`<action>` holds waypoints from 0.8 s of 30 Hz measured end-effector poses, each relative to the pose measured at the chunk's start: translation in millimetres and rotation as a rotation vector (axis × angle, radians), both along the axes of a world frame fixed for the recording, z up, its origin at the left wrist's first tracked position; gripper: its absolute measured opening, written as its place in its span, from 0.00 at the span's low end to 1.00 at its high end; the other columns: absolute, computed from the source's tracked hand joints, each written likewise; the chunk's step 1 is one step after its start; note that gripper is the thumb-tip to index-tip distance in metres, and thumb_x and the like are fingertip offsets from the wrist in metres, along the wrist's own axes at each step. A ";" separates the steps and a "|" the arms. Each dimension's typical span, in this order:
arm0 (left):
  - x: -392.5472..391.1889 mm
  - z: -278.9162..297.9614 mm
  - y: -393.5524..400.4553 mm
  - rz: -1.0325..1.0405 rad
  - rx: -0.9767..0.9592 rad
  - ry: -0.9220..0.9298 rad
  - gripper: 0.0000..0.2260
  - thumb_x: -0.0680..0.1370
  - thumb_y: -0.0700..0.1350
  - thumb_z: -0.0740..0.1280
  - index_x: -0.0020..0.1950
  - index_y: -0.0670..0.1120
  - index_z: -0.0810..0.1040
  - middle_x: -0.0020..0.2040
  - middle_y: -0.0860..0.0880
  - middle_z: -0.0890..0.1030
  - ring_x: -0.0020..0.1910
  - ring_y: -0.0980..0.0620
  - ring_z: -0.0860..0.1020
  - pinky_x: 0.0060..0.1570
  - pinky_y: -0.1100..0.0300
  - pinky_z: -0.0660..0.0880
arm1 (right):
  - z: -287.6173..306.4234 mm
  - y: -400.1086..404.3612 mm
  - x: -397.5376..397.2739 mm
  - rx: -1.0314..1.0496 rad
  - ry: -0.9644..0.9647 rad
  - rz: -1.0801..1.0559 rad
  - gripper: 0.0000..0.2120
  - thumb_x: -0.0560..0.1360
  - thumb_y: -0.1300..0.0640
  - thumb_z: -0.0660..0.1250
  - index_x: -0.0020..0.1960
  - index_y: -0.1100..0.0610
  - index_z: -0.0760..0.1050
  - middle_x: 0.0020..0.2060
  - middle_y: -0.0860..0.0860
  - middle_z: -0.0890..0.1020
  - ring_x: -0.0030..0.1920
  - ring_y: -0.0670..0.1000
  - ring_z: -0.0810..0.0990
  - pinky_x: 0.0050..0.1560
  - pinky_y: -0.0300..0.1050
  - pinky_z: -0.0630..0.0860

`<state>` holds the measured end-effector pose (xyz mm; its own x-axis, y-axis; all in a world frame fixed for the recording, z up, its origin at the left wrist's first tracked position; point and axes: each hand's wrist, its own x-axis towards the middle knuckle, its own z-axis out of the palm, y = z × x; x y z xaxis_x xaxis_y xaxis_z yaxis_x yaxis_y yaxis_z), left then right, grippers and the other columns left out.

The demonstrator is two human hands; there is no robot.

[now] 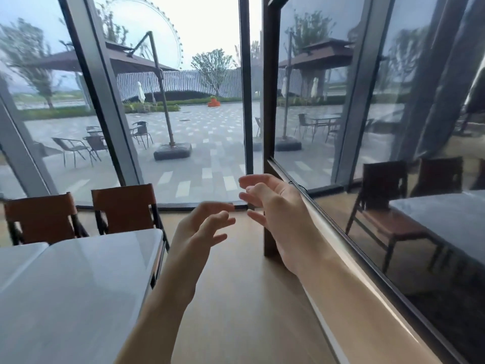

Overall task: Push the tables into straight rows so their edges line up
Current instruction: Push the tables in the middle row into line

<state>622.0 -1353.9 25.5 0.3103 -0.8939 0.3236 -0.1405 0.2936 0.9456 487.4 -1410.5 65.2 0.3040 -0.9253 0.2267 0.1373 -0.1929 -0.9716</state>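
While both hands float free in mid-air at about twelve o'clock, the left hand (202,227) and the right hand (273,206) have loosely spread fingers and hold nothing, and the white table (78,279) sits at eight o'clock, with a second white top (18,258) butted against its left edge. Two brown chairs (78,211) stand at its far edge around ten o'clock. To do the push well, I would judge it best to lay both palms flat on the near right edge, press evenly so the table slides without twisting, and sight the seam against its neighbour.
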 end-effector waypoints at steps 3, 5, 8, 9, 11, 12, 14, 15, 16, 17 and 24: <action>39.0 3.8 -51.5 0.031 -0.007 -0.008 0.12 0.73 0.54 0.66 0.52 0.52 0.83 0.55 0.55 0.85 0.56 0.55 0.83 0.57 0.52 0.77 | 6.4 -56.5 34.6 -0.013 0.005 0.029 0.11 0.78 0.58 0.64 0.49 0.45 0.84 0.50 0.41 0.85 0.59 0.45 0.81 0.68 0.55 0.73; 59.6 3.3 -81.8 0.033 -0.001 -0.019 0.13 0.71 0.58 0.67 0.51 0.56 0.83 0.55 0.57 0.85 0.57 0.56 0.83 0.57 0.53 0.77 | 5.7 -89.0 53.0 -0.008 -0.003 0.047 0.11 0.79 0.58 0.64 0.49 0.46 0.84 0.51 0.42 0.85 0.59 0.46 0.81 0.67 0.54 0.74; 84.0 -1.6 -121.3 0.053 0.023 -0.009 0.14 0.70 0.59 0.67 0.51 0.56 0.83 0.55 0.57 0.84 0.57 0.56 0.83 0.57 0.53 0.77 | -1.7 -130.6 74.2 0.037 -0.015 0.078 0.11 0.79 0.59 0.63 0.50 0.48 0.83 0.52 0.43 0.85 0.59 0.45 0.81 0.65 0.53 0.76; 90.6 -3.8 -132.6 0.057 0.030 -0.008 0.14 0.71 0.59 0.67 0.52 0.55 0.84 0.55 0.57 0.84 0.57 0.56 0.83 0.57 0.54 0.77 | -5.1 -143.7 80.5 0.049 -0.012 0.088 0.11 0.79 0.59 0.63 0.51 0.48 0.83 0.52 0.43 0.85 0.59 0.45 0.81 0.65 0.53 0.77; 103.7 -7.7 -155.5 0.082 0.043 0.000 0.13 0.72 0.56 0.67 0.52 0.53 0.84 0.55 0.57 0.84 0.57 0.56 0.83 0.57 0.54 0.77 | -10.6 -171.4 94.1 0.060 -0.008 0.103 0.11 0.79 0.59 0.64 0.51 0.48 0.83 0.52 0.43 0.85 0.59 0.45 0.81 0.64 0.53 0.77; 110.5 -9.5 -166.8 0.100 0.049 0.010 0.13 0.73 0.54 0.66 0.52 0.52 0.84 0.55 0.57 0.84 0.56 0.56 0.83 0.57 0.54 0.77 | -13.1 -185.4 101.4 0.067 -0.011 0.110 0.11 0.79 0.59 0.64 0.51 0.48 0.83 0.52 0.43 0.85 0.59 0.45 0.81 0.64 0.53 0.77; 126.5 -14.2 -191.3 0.138 0.057 0.018 0.13 0.73 0.53 0.66 0.52 0.51 0.84 0.55 0.57 0.84 0.56 0.56 0.83 0.57 0.53 0.77 | -17.9 -213.7 117.7 0.079 -0.014 0.133 0.11 0.80 0.59 0.64 0.51 0.48 0.83 0.53 0.43 0.85 0.60 0.46 0.81 0.64 0.52 0.78; 134.7 -16.3 -204.0 0.155 0.061 0.021 0.13 0.73 0.53 0.65 0.52 0.52 0.84 0.55 0.57 0.84 0.56 0.57 0.83 0.56 0.54 0.77 | -21.3 -228.9 126.0 0.082 -0.011 0.152 0.11 0.80 0.59 0.63 0.51 0.48 0.83 0.53 0.43 0.85 0.60 0.46 0.81 0.64 0.52 0.78; 142.4 -17.9 -218.0 0.171 0.068 0.025 0.12 0.73 0.53 0.65 0.52 0.53 0.84 0.55 0.58 0.84 0.56 0.57 0.83 0.55 0.55 0.77 | -23.8 -244.7 134.3 0.086 -0.008 0.170 0.11 0.80 0.60 0.63 0.51 0.48 0.83 0.53 0.43 0.85 0.60 0.46 0.81 0.63 0.52 0.78; 149.8 -19.3 -233.5 0.187 0.071 0.027 0.11 0.73 0.53 0.65 0.51 0.53 0.84 0.55 0.58 0.84 0.56 0.58 0.83 0.54 0.55 0.76 | -25.2 -262.3 142.4 0.086 -0.007 0.185 0.11 0.80 0.60 0.63 0.51 0.48 0.83 0.53 0.44 0.85 0.60 0.46 0.81 0.63 0.52 0.78; 191.3 -18.1 -359.3 0.303 0.045 0.043 0.13 0.73 0.52 0.65 0.53 0.50 0.83 0.55 0.57 0.85 0.56 0.57 0.83 0.53 0.58 0.76 | -28.6 -401.1 187.7 0.069 0.001 0.312 0.12 0.80 0.60 0.63 0.53 0.49 0.83 0.52 0.44 0.85 0.58 0.44 0.82 0.61 0.47 0.78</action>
<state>813.4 -1713.3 7.5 0.5775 -0.7718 0.2662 -0.1744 0.2019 0.9637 675.1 -1811.7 36.6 0.5755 -0.8007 0.1665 0.1783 -0.0758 -0.9810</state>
